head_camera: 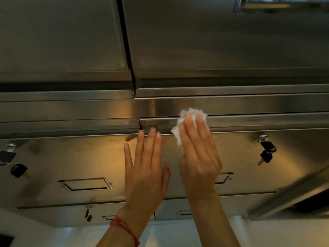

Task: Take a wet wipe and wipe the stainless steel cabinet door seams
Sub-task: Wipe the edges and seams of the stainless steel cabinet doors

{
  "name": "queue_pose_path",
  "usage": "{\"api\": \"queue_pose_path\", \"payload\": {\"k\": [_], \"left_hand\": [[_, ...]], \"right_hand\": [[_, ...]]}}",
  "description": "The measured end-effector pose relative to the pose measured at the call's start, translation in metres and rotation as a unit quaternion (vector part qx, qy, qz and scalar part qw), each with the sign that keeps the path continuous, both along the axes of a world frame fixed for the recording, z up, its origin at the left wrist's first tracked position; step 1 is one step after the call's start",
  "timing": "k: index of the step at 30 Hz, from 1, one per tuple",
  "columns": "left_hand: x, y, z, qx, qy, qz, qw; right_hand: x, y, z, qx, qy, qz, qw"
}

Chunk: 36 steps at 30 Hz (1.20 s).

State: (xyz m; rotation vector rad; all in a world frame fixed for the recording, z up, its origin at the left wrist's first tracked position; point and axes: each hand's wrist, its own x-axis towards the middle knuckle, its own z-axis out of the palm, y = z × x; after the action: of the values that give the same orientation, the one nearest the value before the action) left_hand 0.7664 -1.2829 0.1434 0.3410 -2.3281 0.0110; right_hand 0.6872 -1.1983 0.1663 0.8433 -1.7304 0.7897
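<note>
A stainless steel cabinet (231,50) fills the view, with doors above and below a horizontal seam (249,115). My right hand (199,157) lies flat with straight fingers and presses a crumpled white wet wipe (191,114) against that seam at the top edge of the lower right door (249,175). My left hand (146,168) rests flat on the same door, fingers straight, fingertips at the door's top edge beside the vertical seam (140,124). A red string bracelet circles the left wrist.
Black keys hang from a lock (266,150) on the right door and from a lock (10,157) on the left door. Label holders (85,184) sit on the doors. A vertical gap (127,41) splits the upper doors. A pale floor shows below.
</note>
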Motion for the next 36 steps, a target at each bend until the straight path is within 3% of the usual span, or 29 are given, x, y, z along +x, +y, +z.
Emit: {"api": "queue_pose_path", "payload": {"k": [4, 9, 15, 32, 36], "left_hand": [[0.000, 0.000, 0.000, -0.002, -0.009, 0.002, 1.000], [0.000, -0.001, 0.000, -0.011, -0.017, 0.004, 1.000], [0.000, 0.001, 0.000, 0.002, -0.015, 0.003, 1.000], [-0.011, 0.023, 0.005, -0.013, -0.038, -0.014, 0.999], [-0.013, 0.028, 0.006, 0.010, -0.030, -0.012, 0.999]], "right_hand": [[0.006, -0.010, -0.001, -0.030, -0.016, -0.005, 0.999], [0.007, -0.012, 0.002, 0.003, 0.012, 0.033, 0.999], [-0.001, 0.001, 0.001, -0.002, 0.011, -0.008, 1.000], [-0.012, 0.020, 0.002, 0.014, 0.020, 0.007, 1.000], [-0.020, 0.033, 0.000, -0.005, 0.003, -0.040, 0.999]]}}
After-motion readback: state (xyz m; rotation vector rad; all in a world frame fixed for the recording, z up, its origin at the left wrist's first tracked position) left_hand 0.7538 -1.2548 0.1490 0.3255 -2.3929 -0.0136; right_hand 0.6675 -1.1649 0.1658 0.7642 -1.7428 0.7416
